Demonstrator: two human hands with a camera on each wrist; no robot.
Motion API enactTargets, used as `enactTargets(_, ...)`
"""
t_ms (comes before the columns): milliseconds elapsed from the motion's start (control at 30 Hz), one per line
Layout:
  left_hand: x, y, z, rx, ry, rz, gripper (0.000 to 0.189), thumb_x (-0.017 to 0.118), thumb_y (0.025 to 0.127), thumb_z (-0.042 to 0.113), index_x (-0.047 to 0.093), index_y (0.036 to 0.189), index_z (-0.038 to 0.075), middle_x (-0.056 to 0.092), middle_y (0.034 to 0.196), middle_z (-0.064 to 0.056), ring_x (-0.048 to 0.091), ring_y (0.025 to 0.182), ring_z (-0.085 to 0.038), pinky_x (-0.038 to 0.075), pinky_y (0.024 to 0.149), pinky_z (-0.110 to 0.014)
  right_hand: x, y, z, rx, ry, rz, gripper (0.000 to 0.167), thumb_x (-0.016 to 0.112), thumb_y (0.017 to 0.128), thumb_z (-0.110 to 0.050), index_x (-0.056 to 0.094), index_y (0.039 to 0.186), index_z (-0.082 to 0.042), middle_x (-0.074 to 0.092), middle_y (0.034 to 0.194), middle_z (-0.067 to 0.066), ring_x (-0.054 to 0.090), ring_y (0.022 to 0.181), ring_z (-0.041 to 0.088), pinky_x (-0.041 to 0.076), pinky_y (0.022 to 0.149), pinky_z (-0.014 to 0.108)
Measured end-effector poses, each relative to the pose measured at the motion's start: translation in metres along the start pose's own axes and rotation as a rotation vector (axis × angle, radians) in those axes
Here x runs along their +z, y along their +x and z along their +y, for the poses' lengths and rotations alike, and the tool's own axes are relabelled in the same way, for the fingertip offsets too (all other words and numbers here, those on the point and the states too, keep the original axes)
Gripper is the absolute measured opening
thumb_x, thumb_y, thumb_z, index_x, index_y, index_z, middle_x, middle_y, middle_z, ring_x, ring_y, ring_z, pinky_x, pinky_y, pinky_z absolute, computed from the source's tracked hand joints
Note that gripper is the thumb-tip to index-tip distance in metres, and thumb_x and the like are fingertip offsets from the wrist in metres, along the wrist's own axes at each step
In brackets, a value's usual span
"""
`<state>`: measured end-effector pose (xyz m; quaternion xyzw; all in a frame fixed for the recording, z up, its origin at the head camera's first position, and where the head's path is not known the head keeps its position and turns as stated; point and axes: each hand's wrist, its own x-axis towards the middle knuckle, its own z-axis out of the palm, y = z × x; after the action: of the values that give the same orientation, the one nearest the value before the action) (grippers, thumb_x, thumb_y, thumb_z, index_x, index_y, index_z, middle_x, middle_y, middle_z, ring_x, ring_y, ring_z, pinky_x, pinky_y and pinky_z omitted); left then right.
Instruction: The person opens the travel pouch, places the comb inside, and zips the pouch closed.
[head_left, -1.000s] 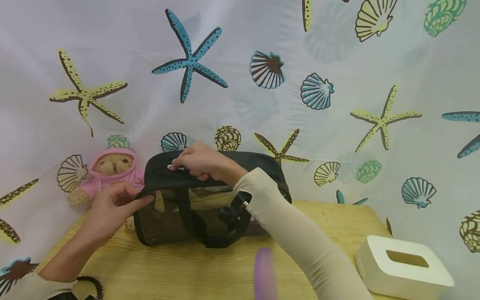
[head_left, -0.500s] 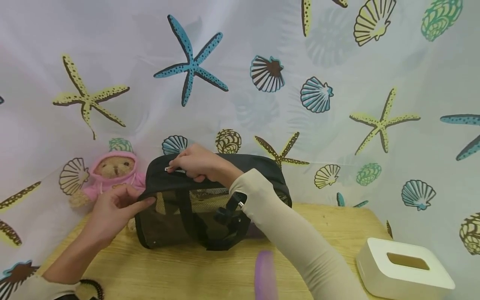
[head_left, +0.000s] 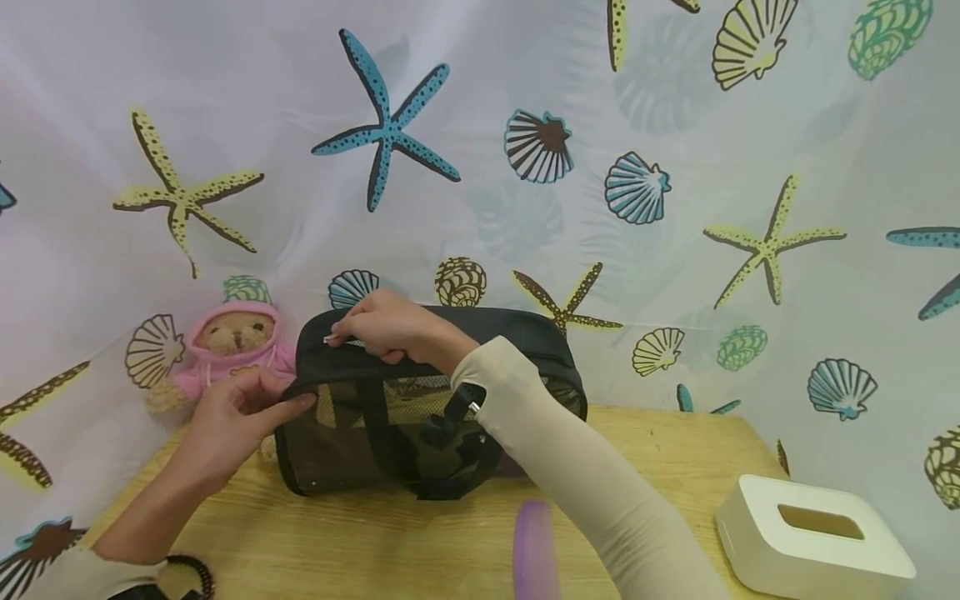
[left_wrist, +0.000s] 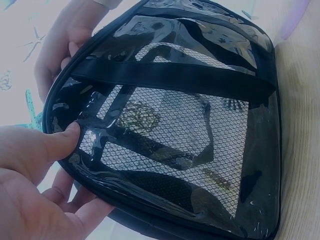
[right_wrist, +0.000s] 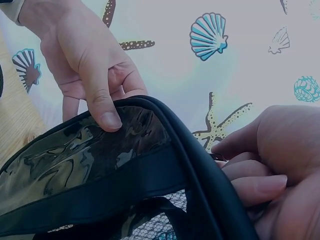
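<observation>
A black bag (head_left: 322, 458) with see-through panels, mesh sides and a carry strap stands on the wooden table. My left hand (head_left: 232, 421) grips the bag's upper left edge, thumb on the clear panel (left_wrist: 165, 125) and fingers behind the piping. Over the top, my right hand (head_left: 393, 327) pinches a small silver zipper pull (head_left: 329, 339) near the left end. In the right wrist view, the pull lies between thumb and finger, just past the bag's rounded black rim (right_wrist: 192, 150). The strap (head_left: 386, 425) hangs down the front.
A teddy bear (head_left: 234, 337) in a pink hoodie sits behind the bag's left end. In front lies a purple curved object (head_left: 534, 550). A white tissue box (head_left: 817, 533) stands at the right, and a shell-patterned curtain (head_left: 480, 225) hangs behind the table (head_left: 660, 442).
My right hand has drawn the zipper pull a little to the left along the bag's top. My left hand keeps its grip on the edge.
</observation>
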<state>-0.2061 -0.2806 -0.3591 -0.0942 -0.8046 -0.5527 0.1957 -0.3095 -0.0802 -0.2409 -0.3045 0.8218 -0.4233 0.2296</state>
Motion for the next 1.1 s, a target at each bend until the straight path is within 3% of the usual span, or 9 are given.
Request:
enactTargets(67,0.000,0.000,0.000,0.000,0.003,-0.004,0.013,0.078,0.092,0.010,0.066,0.087,0.009,0.064,0.088,0.017,0.060,0.078,0.001,0.050,0.070,-0.017,0.000,0.000,0.000,0.004,0.006,-0.005,0.027,0.056,0.108,-0.020,0.078,0.112,-0.006,0.039,0.042,-0.006,0.019,0.038,0.009,0.027,0.043,0.026)
enactTargets(267,0.001,0.004,0.001,0.005,0.004,-0.014,0.017,0.078,0.092,0.011,0.065,0.092,-0.001,0.064,0.086,0.019,0.060,0.077,0.001,0.049,0.068,-0.019,-0.003,0.004,-0.004,0.020,-0.013,-0.009,0.027,0.056,0.108,-0.021,0.078,0.112,-0.007,0.035,0.041,-0.006,0.020,0.038,0.009,0.027,0.043,0.027)
enactTargets(533,-0.001,0.004,0.001,0.018,-0.024,-0.019,0.008,0.078,0.092,0.008,0.070,0.089,0.008,0.067,0.088,0.019,0.064,0.080,0.003,0.051,0.071,-0.016,0.005,0.012,-0.013,0.051,-0.126,-0.023,0.025,0.057,0.107,-0.026,0.080,0.106,-0.016,0.026,0.046,-0.006,0.020,0.042,0.009,0.028,0.045,0.026)
enactTargets(867,-0.002,0.005,0.001,-0.004,-0.010,-0.023,0.008,0.078,0.092,0.010,0.070,0.091,0.009,0.068,0.090,0.020,0.063,0.082,0.003,0.050,0.071,-0.016,0.012,0.018,-0.011,0.078,-0.144,-0.005,0.024,0.059,0.105,-0.029,0.081,0.098,-0.022,0.027,0.047,-0.006,0.022,0.043,0.010,0.026,0.045,0.026)
enactTargets(1100,-0.002,0.002,-0.003,-0.013,-0.083,-0.029,0.011,0.078,0.090,0.004,0.070,0.089,0.011,0.070,0.087,0.016,0.064,0.081,0.002,0.051,0.071,-0.016,0.014,0.017,-0.007,0.080,-0.194,0.001,0.024,0.060,0.105,-0.026,0.083,0.103,-0.019,0.029,0.046,-0.005,0.023,0.042,0.010,0.027,0.047,0.026)
